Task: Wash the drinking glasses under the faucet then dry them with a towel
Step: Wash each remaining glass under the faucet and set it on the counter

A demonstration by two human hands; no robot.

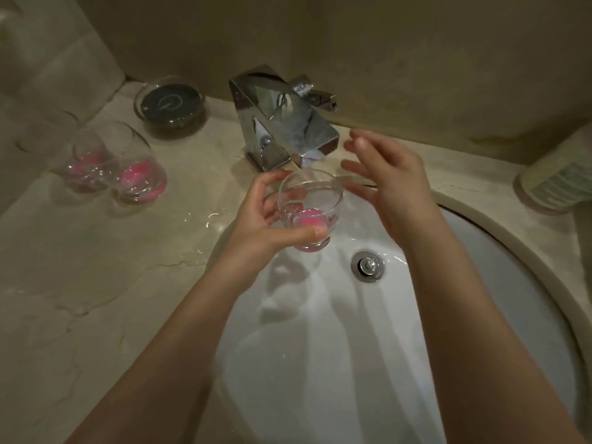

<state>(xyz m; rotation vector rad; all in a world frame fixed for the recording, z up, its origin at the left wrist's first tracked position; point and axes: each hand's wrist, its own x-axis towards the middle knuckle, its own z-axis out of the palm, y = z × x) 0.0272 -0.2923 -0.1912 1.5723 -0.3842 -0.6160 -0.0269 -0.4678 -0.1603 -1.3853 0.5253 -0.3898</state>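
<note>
Glass (309, 208) clamped in left hand (272, 219) grip, over sink (528, 251) back edge, just beneath faucet (282, 123) spout, mouth tilted up toward it. Right hand (384, 174) fingers apart, empty, just beside rim, nearer spout. Two more glasses (118, 165) at tabletop's left.

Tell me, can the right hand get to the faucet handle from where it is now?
Probably yes. The right hand is open and empty beside the spout, and the faucet handle sits just behind it with nothing between. The left hand holds the glass lower down.
</note>
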